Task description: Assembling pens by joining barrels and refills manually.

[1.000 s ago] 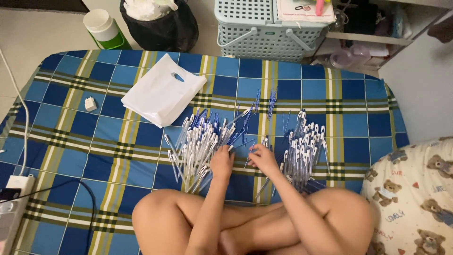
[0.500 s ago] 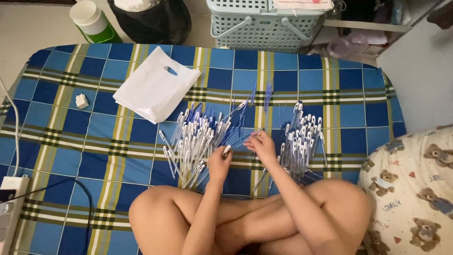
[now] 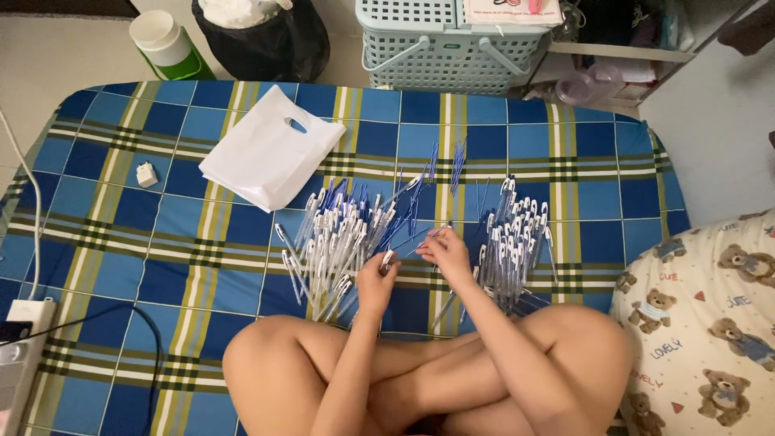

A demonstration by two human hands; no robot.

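I sit cross-legged on a blue, yellow and white plaid mattress (image 3: 161,266). A large pile of clear pen barrels with white caps (image 3: 339,242) lies in front of my left knee. A second, tidier pile of pens (image 3: 517,242) lies to the right. Thin blue refills (image 3: 452,165) are scattered beyond the piles. My left hand (image 3: 375,282) grips a white-capped pen barrel at the edge of the left pile. My right hand (image 3: 444,254) pinches a thin blue refill that points toward that barrel.
A white plastic bag (image 3: 270,153) lies flat at the back left, with a small white plug adapter (image 3: 146,174) further left. A pale green basket (image 3: 448,44), a black bin (image 3: 258,36) and a green-and-white jug (image 3: 165,44) stand on the floor beyond. A teddy-bear pillow (image 3: 702,323) is at right; a power strip (image 3: 20,347) at left.
My hands have come closer together over the gap between the piles, the right one now holding a refill up to the barrel in the left. The view has shifted slightly.
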